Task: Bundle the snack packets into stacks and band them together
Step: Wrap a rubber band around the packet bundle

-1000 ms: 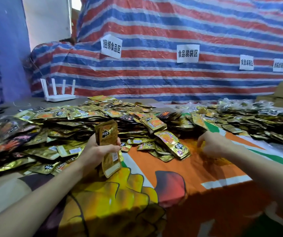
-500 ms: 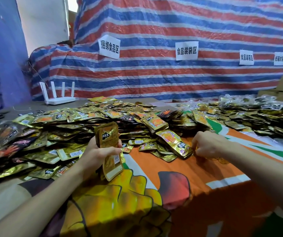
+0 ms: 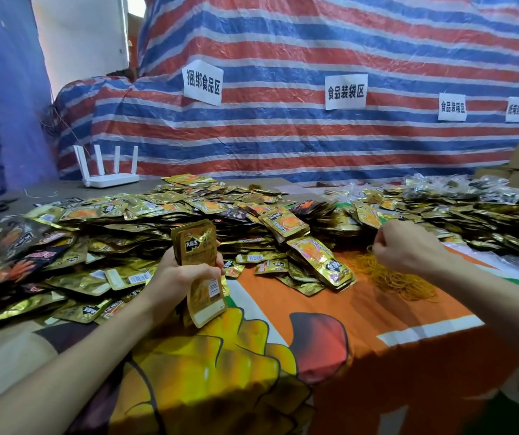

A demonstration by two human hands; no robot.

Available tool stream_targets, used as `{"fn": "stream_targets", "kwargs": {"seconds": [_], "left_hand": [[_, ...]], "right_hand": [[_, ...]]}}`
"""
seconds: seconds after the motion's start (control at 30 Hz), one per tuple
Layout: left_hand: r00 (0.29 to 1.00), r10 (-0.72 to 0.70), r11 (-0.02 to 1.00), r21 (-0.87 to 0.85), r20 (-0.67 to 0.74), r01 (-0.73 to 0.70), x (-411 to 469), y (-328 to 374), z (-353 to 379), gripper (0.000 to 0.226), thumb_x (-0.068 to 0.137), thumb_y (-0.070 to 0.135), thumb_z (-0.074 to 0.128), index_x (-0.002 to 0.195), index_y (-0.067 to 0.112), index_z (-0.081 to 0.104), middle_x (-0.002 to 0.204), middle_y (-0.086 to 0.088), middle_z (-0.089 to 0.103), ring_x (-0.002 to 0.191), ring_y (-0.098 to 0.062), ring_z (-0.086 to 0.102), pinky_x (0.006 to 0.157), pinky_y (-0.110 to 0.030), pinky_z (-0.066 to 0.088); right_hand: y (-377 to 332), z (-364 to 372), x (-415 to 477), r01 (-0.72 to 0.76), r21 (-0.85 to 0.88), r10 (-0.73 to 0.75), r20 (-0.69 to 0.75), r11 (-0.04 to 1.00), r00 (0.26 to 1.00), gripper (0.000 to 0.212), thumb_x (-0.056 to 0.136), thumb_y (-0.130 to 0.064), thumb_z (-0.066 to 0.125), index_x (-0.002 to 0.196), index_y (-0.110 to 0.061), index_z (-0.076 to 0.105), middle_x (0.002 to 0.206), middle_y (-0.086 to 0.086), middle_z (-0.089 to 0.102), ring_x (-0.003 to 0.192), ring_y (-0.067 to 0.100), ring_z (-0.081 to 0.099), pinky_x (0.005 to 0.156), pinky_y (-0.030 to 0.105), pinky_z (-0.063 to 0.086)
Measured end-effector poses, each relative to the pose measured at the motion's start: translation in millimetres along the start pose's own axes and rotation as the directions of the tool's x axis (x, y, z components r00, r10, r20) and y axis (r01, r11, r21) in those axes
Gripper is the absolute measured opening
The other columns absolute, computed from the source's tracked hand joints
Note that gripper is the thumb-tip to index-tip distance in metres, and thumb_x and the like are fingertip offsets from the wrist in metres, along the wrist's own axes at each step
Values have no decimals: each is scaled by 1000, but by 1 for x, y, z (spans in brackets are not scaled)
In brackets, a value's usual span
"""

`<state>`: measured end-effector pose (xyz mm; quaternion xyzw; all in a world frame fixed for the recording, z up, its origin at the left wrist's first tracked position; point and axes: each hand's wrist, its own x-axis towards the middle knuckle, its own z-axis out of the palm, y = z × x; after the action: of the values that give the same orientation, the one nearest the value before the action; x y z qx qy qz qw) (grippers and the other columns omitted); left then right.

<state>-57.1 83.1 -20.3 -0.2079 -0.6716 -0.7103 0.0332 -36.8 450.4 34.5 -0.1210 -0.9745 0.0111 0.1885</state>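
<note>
Stack of packets (image 3: 195, 243) is gripped upright by left hand (image 3: 182, 274), fingers wrapped round it, just before the loose pile (image 3: 94, 233). Right hand (image 3: 408, 246) is curled over rubber bands (image 3: 399, 281); whether one is pinched cannot be told. A single band should be picked out and the stack's edges squared.

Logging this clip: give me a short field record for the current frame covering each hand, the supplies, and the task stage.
left hand: grips a stack of gold packets, held upright
right hand: fingers curled just above the rubber bands; whether it pinches a band cannot be told
loose packets: heaped across the left and back of the table
table cover: orange printed cloth
stage: stack gathered, no band visible on it
</note>
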Motion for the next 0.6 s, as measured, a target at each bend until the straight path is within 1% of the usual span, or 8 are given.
{"fn": "stream_targets", "kwargs": {"seconds": [0.07, 0.17, 0.23, 0.27, 0.37, 0.47, 0.53, 0.6], "left_hand": [[999, -32, 997, -70, -33, 30, 2, -2, -1, 33, 61, 3, 69, 94, 4, 70, 88, -12, 70, 97, -38, 70, 97, -57, 51], [996, -77, 985, -159, -47, 69, 5, -2, -2, 35, 61, 1, 67, 96, 1, 68, 85, -14, 69, 102, -44, 69, 98, -56, 51], [994, -103, 968, -232, -39, 92, 5, 0, -2, 37, 59, -2, 65, 96, 1, 66, 84, -16, 65, 91, -40, 69, 94, -54, 51], [992, -121, 953, -283, -36, 106, 4, 2, -2, 39, 59, -3, 65, 98, 1, 64, 84, -16, 62, 85, -37, 66, 91, -53, 49], [981, -188, 900, -407, -38, 156, 5, 8, -1, 47, 57, -6, 63, 103, 3, 61, 85, -14, 59, 76, -30, 59, 83, -46, 48], [966, -253, 885, -416, -56, 208, 6, 10, -3, 48, 62, -12, 64, 108, -3, 61, 86, -15, 62, 75, -29, 61, 86, -48, 49], [950, -295, 902, -358, -103, 241, 6, 13, -3, 39, 75, -14, 60, 115, -11, 61, 90, -18, 66, 78, -31, 63, 90, -51, 52], [936, -327, 898, -351, -131, 265, 6, 14, -5, 38, 81, -13, 56, 118, -12, 63, 92, -21, 68, 79, -33, 66, 90, -52, 54]], "right_hand": [[1, -4, 3, -53, 122, 60, -49, 991, 997, 24, 87, -13, 56, 74, 3, 69, 75, 21, 71, 55, 27, 53, 52, 30, 39], [-12, -7, 4, -40, 385, 67, -58, 922, 996, 27, 89, -13, 58, 74, 7, 69, 63, 21, 66, 53, 26, 50, 52, 29, 37], [-29, -8, 4, -29, 570, 54, -28, 821, 998, 28, 93, -15, 59, 80, 7, 70, 59, 11, 56, 56, 22, 47, 55, 31, 36], [-40, -7, 2, -27, 639, 34, 1, 769, 999, 26, 94, -17, 60, 81, 2, 71, 61, 7, 53, 57, 20, 46, 56, 30, 36], [-82, -4, -3, -54, 820, -75, 117, 571, 990, 18, 97, -18, 62, 87, -8, 73, 71, 6, 51, 62, 17, 45, 52, 28, 36], [-134, 4, -6, -93, 913, -182, 178, 398, 967, 16, 95, -13, 63, 84, -4, 71, 74, 5, 51, 62, 16, 42, 50, 26, 32], [-170, 13, -8, -137, 941, -271, 225, 308, 936, 17, 93, -10, 63, 78, -9, 69, 68, 2, 51, 55, 13, 40, 48, 25, 30], [-200, 20, -7, -162, 948, -346, 255, 275, 903, 24, 92, -9, 63, 69, -13, 68, 63, 0, 49, 51, 11, 38, 46, 24, 27]]}}
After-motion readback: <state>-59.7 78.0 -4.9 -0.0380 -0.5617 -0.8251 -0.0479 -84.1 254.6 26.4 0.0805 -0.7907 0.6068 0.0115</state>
